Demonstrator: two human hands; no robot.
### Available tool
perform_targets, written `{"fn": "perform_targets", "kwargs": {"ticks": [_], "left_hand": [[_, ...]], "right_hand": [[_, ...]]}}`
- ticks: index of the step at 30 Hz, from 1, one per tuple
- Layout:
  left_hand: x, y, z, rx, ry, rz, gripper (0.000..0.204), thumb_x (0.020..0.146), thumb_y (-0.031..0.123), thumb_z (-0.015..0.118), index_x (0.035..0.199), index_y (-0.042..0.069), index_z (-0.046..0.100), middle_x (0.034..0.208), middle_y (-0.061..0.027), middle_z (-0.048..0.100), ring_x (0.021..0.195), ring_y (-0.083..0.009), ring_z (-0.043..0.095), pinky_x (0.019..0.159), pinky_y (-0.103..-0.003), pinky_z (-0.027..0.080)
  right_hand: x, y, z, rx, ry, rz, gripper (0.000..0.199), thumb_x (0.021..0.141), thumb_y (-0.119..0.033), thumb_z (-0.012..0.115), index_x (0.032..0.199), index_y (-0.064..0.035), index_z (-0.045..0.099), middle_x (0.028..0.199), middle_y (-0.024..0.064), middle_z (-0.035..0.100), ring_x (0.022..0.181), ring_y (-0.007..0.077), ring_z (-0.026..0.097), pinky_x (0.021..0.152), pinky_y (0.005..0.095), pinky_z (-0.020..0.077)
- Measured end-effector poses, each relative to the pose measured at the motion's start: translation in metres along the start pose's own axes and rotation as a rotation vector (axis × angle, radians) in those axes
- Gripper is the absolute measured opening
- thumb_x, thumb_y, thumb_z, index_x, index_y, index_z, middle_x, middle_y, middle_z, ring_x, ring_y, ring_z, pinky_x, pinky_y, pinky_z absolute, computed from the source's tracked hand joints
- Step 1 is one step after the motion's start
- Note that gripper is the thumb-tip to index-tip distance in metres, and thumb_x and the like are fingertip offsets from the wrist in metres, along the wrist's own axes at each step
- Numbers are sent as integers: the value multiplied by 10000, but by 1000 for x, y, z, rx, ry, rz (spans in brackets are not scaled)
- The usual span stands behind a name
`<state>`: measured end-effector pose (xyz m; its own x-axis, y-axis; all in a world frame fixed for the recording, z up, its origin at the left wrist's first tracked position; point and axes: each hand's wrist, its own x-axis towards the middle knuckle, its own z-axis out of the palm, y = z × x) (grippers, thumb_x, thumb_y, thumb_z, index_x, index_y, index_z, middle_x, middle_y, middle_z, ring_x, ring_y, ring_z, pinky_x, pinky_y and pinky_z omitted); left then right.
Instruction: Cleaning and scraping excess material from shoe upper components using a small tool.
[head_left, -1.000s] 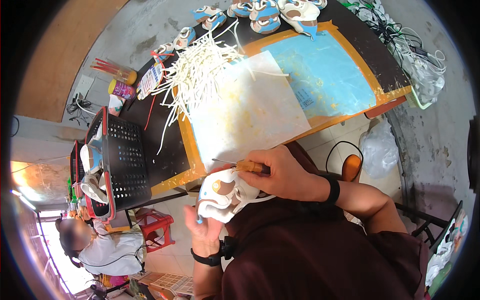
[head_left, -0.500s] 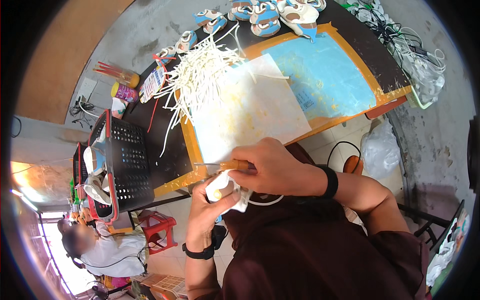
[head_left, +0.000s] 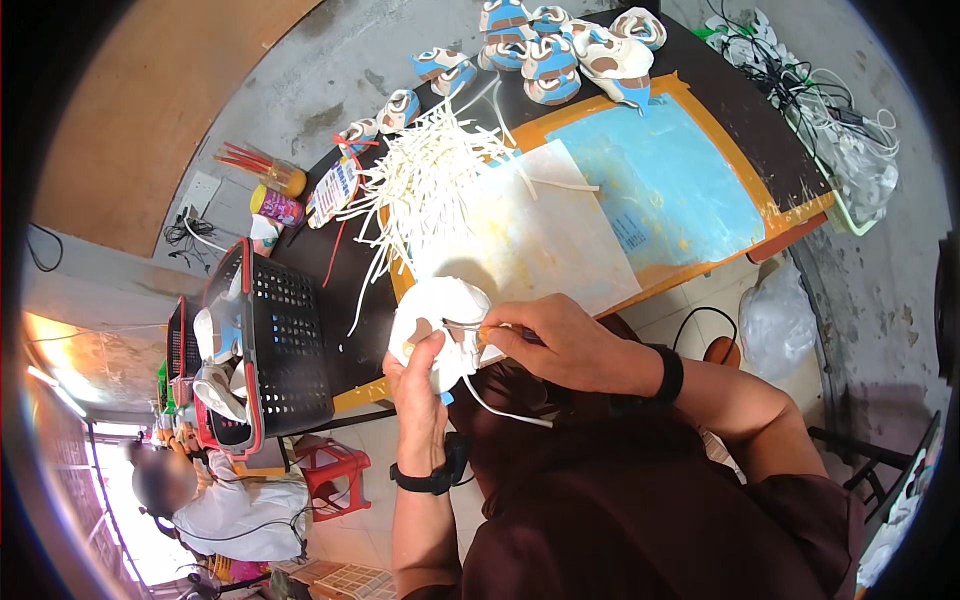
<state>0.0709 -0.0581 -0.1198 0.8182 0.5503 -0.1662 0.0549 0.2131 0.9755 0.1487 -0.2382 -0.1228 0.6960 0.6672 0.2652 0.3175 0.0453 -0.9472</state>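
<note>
A white shoe upper with brown patches [head_left: 440, 303] is gripped in my left hand [head_left: 414, 388], the thumb pressed on its side. Its rounded white end faces up, over the near edge of the table. My right hand [head_left: 572, 343] is closed round an awl-like tool [head_left: 463, 325] with a thin metal shaft and an orange-brown handle. The shaft lies against the upper's opening; its very tip is hard to make out. From the upper a white lace [head_left: 508, 413] hangs down over my dark clothes.
A heap of white laces [head_left: 430, 165] lies on the table beside a pale sheet [head_left: 545, 250] and a blue mat [head_left: 690, 180]. More shoe uppers [head_left: 550, 70] stand at the back. A black basket [head_left: 295, 335] holds others at left. Beyond it sits a person in white [head_left: 245, 505].
My left hand has turned the upper so its white rounded end shows. The tool has moved from above the upper to its opening. The lace now hangs longer in view.
</note>
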Motion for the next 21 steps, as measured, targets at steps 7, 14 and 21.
{"fn": "perform_targets", "kwargs": {"ticks": [7, 14, 21], "left_hand": [[5, -3, 0, -53, -68, -19, 428, 782, 50, 634, 1195, -5, 536, 1056, -91, 638, 901, -179, 644, 784, -296, 533], [5, -15, 3, -42, -40, 3, 376, 778, 33, 641, 1145, -19, 574, 1019, -86, 653, 866, -169, 650, 771, -290, 531], [-5, -10, 30, -70, -65, 32, 334, 820, 53, 638, 1138, -31, 585, 1004, -59, 640, 865, -117, 611, 766, -254, 487]], "right_hand": [[7, 7, 0, -37, -30, 57, 189, 902, -118, 562, 1002, 23, 638, 678, 157, 600, 563, 158, 537, 548, 305, 417], [8, -2, 8, 44, 115, 79, 218, 843, -146, 654, 961, 37, 644, 638, 115, 577, 550, 110, 474, 517, 288, 397], [19, 22, 22, -84, 204, 82, 205, 813, -152, 683, 878, 41, 662, 597, 82, 512, 565, 69, 441, 504, 279, 375]]}}
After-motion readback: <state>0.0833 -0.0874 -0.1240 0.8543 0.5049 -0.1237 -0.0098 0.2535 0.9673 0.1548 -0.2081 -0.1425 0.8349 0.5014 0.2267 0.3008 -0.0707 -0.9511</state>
